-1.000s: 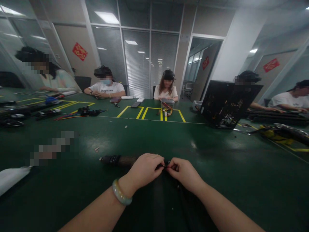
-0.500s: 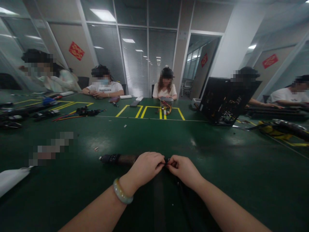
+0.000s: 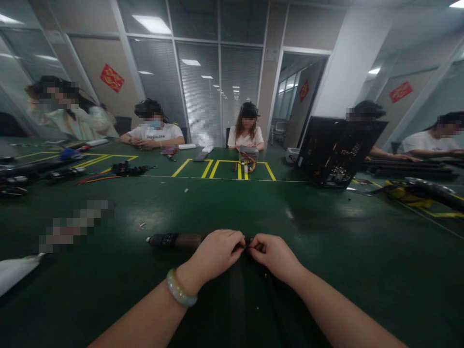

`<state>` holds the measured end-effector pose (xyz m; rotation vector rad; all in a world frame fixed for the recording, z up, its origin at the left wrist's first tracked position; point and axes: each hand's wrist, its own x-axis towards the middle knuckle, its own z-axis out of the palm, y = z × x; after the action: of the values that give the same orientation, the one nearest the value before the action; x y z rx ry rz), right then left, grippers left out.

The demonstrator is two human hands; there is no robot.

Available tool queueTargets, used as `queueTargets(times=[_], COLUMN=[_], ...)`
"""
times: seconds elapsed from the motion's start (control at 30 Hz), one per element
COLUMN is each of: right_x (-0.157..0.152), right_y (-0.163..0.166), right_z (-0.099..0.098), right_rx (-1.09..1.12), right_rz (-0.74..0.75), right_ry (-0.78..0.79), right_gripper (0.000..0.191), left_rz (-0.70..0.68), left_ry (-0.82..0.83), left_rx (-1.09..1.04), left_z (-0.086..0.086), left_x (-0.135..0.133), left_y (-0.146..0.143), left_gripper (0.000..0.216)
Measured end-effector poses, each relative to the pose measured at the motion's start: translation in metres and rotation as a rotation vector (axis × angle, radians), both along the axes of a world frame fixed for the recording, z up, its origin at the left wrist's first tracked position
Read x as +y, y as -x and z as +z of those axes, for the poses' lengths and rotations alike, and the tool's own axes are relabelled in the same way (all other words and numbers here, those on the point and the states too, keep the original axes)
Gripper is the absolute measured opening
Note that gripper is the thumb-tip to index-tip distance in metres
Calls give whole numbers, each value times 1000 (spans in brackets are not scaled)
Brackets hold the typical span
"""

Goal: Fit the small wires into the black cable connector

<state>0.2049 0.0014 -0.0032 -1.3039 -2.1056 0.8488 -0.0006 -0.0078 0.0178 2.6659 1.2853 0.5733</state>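
Note:
What looks like an electric screwdriver (image 3: 186,240) lies sideways on the green table, its dark tip pointing left and its rear part hidden behind my left hand (image 3: 219,247). That hand is closed, with the wrist over the tool and the fingertips pinched at its rear end. Close beside it, my right hand (image 3: 273,253) is closed too, thumb and index finger pinched together. The two sets of fingertips nearly meet around something small and dark that I cannot make out. A dark cable (image 3: 268,282) runs from under my right hand toward me.
A black computer case (image 3: 331,150) stands at the back right. Wires with connectors (image 3: 123,169) lie at the left, and a white object (image 3: 16,273) is nearer. A small power supply with coloured wires (image 3: 248,157) sits before a person (image 3: 245,133) opposite. Other people sit around the table.
The view has shifted slightly. My hands keep the same pinched pose at the tool's rear end. The person at far left has raised a hand to the head.

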Motion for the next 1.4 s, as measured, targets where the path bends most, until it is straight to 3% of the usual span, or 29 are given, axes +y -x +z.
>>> queueTargets(times=[0.23,0.47,0.73,1.4], right_x=[-1,-2,-1,-2], right_y=[0,0,0,1], right_z=[3,2,-2,2], right_rx=[-7,14,22,74], right_rz=[-6,-1,-5,-15], right_ry=[12,19,18,36], right_gripper=[7,6,7,7], left_rz=[-29,45,5,24], left_ry=[-8,31,16,1], left_rx=[-13,0,-14,-37], left_z=[1,1,3,-4], left_x=[0,0,-2,1], left_y=[0,0,0,1], left_gripper=[15,12,14,14])
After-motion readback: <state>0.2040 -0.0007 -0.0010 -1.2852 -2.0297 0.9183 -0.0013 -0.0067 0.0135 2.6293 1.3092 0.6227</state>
